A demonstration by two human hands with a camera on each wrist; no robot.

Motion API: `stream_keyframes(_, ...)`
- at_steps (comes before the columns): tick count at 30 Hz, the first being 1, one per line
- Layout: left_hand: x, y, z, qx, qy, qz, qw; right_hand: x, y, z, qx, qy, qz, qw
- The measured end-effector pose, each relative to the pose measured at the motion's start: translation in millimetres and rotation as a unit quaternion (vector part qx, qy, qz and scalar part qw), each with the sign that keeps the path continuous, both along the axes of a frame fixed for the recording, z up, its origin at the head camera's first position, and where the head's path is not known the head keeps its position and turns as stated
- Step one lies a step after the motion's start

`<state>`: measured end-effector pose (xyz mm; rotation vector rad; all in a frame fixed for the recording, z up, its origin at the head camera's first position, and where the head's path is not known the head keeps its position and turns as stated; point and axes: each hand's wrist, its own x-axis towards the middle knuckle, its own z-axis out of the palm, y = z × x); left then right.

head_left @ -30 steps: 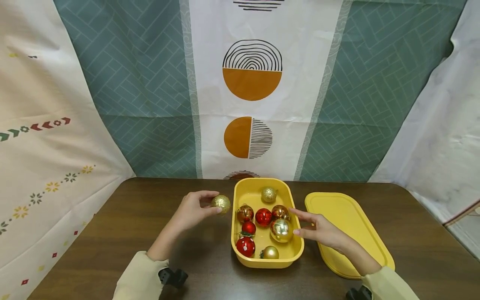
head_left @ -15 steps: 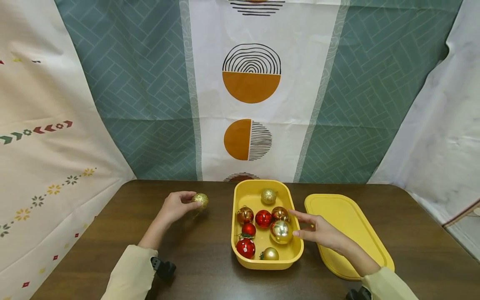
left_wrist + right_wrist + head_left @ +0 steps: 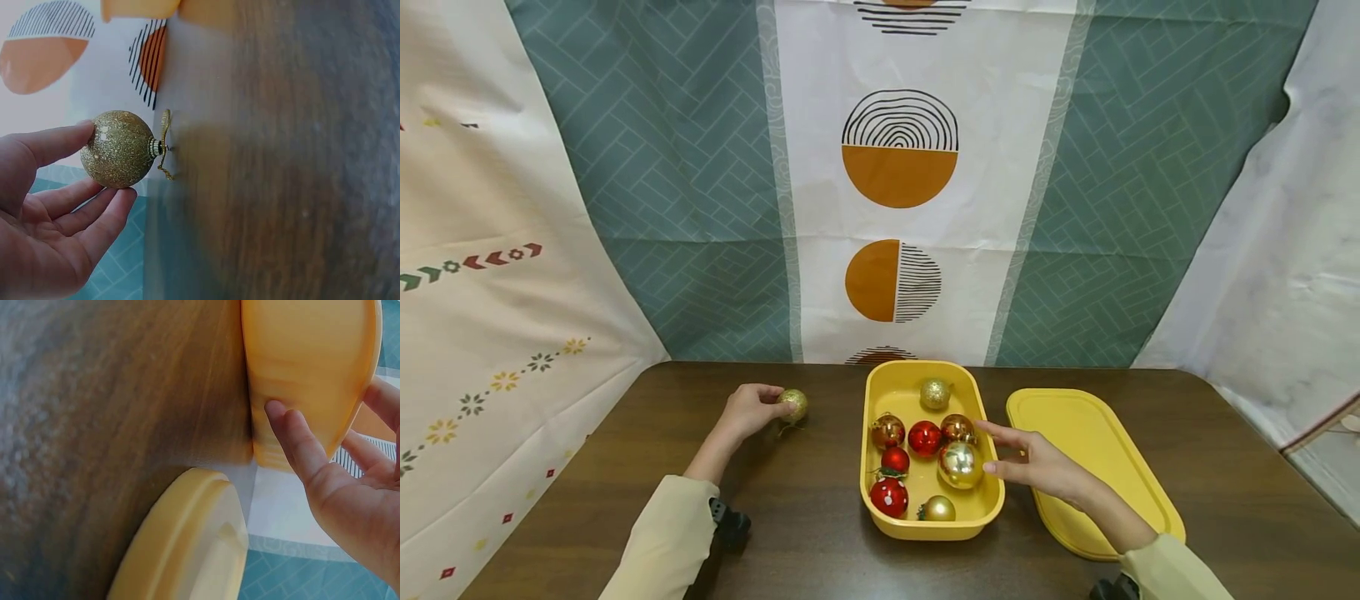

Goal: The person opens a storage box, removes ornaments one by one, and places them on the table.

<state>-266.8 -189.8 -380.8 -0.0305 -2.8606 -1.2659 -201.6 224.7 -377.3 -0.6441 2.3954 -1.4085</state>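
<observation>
Pinching a gold glitter ball (image 3: 117, 150) in my left hand (image 3: 752, 410), thumb on one side and fingertips on the other, left of centre in the head view. Grip goes round the belly, I'd guess so that the cap (image 3: 155, 148) and gold string (image 3: 165, 131) hang clear below; can't tell whether the string meets the bench (image 3: 820, 533). Right hand (image 3: 1041, 462) lies at the right wall of the yellow box (image 3: 932, 528), thumb and index spread, nothing gripped; probably steadying, though firm contact is unclear. Lower centre of the frame, inside the box: red ball (image 3: 924, 438) beside an amber ball (image 3: 957, 427), large gold ball (image 3: 960, 464) just below, others scattered. High sides presumably stop them rolling off. Yellow lid (image 3: 1105, 467) lies flat at right. Edges: the box's upper rim lines up with the bench's far edge, patterned curtain (image 3: 715, 167) behind, so little room that way. Widest run of dark wood: left and lower left of the box. Rightward, only a narrow strip before the lid, and my right hand spans it.
</observation>
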Motion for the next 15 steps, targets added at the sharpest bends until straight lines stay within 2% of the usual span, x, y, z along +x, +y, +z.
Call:
stream_keyframes(6,-3.6,-2.6,-4.4,-0.008,0.002,0.003,1.0,-1.1,0.0,-0.4,0.002,0.003,0.001,1.0)
stream_keyframes(15,-5.3,0.4,-4.4,-0.033,0.02,0.005,0.9992,-0.9,-0.7,-2.1,0.001,-0.001,-0.005,1.0)
